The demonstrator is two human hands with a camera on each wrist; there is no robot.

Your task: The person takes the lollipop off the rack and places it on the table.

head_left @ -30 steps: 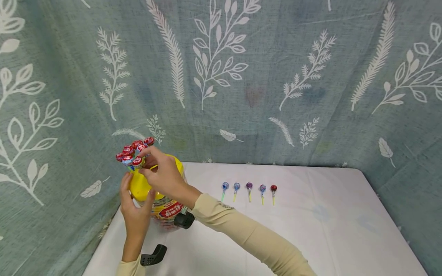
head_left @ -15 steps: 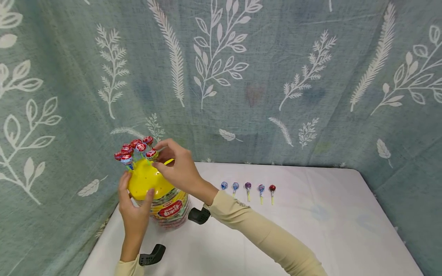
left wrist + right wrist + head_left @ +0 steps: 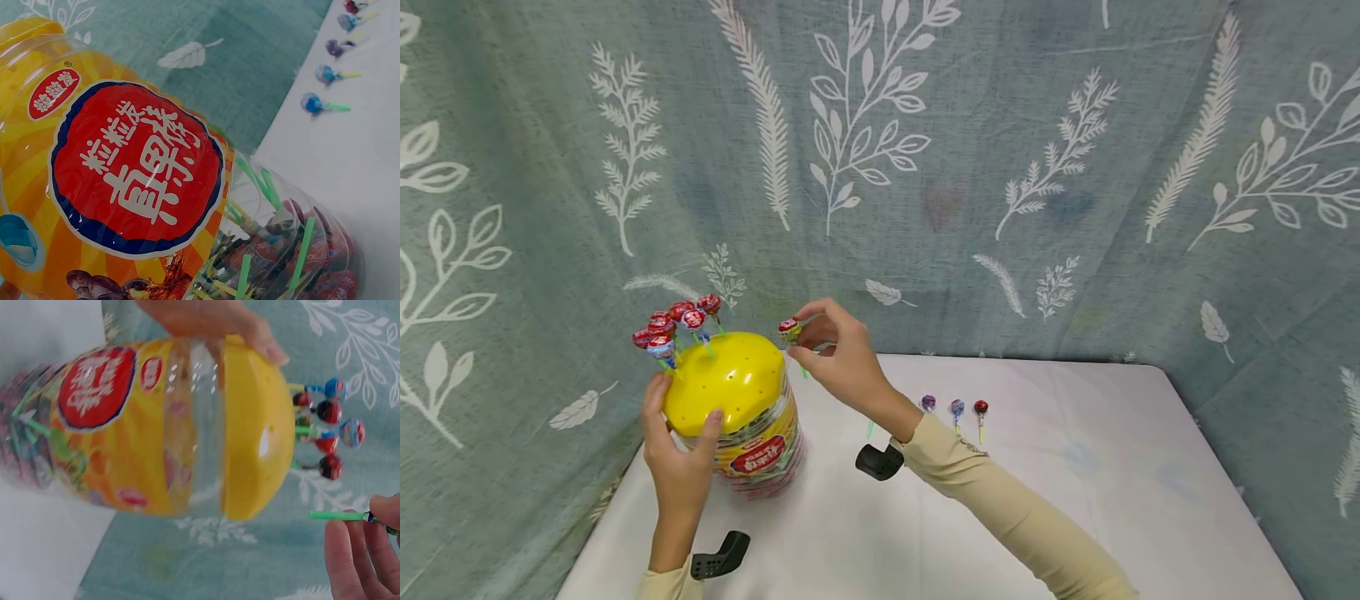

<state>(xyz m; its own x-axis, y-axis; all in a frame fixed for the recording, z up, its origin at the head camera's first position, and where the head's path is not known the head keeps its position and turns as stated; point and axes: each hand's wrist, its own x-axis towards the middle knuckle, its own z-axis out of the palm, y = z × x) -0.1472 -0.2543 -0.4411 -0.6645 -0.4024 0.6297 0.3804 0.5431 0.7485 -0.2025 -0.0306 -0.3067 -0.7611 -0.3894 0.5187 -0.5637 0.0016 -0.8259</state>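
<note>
My left hand (image 3: 681, 458) grips the yellow lid (image 3: 745, 375) of a clear plastic candy jar (image 3: 767, 462), its thumb in front. The jar has a yellow and red label and is full of wrapped lollipops. Several lollipops (image 3: 661, 325) stand stick-down in the lid's holes, at its left and far side. To the right of the lid, my right hand (image 3: 846, 358) pinches one lollipop (image 3: 790, 330) with a red and yellow wrapper. In the right wrist view, the green stick (image 3: 337, 515) of this lollipop sticks out from my fingers, apart from the lid.
A row of several loose lollipops (image 3: 325, 75) lies on the white table (image 3: 1037, 500); my right arm partly covers it in the head view. A leaf-patterned curtain (image 3: 940, 167) surrounds the table's back and sides. Black wrist mounts (image 3: 880, 461) stick out from both arms.
My right hand has moved right, from above the lid to beside it, with the lollipop pinched in it. My left hand stays on the lid. The view has shifted slightly.
</note>
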